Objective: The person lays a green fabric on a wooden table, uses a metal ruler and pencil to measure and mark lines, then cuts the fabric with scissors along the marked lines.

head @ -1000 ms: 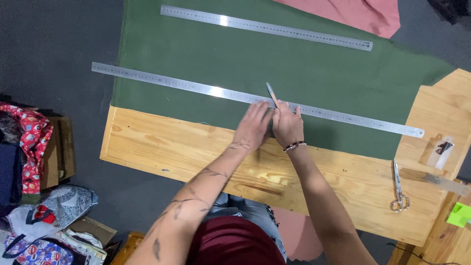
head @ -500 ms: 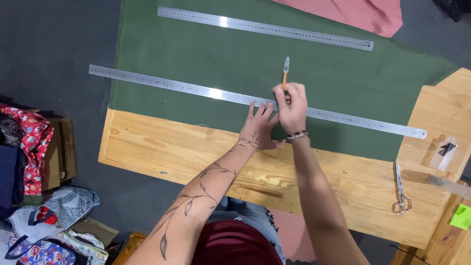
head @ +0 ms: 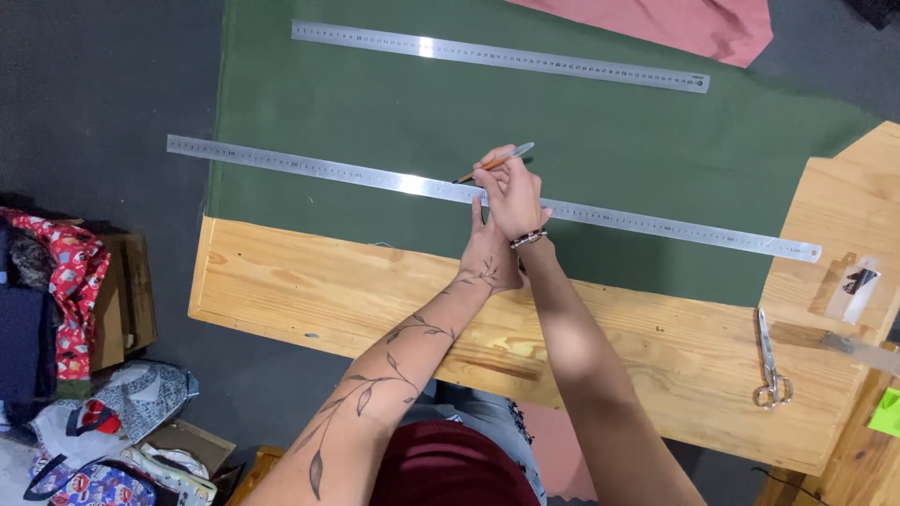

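My right hand (head: 511,192), a beaded band at its wrist, grips an orange pencil (head: 494,162) whose tip points left and down at the upper edge of a long steel ruler (head: 328,171). That ruler lies across the dark green fabric (head: 375,103). Flat against the fabric and the ruler's lower edge rests my left hand (head: 487,255) on its tattooed arm, its fingers partly hidden under the right hand. A second steel ruler (head: 497,54) lies farther back on the fabric.
The fabric covers the far part of a light wooden table (head: 309,290). Scissors (head: 771,361) and a small clear packet (head: 855,281) lie at the right. Pink cloth (head: 675,19) is at the back. Bags and boxes (head: 66,281) sit on the floor at left.
My right hand has shifted left, over the left hand. The pencil has swung from pointing up to lying slanted, with its tip at the ruler's edge.
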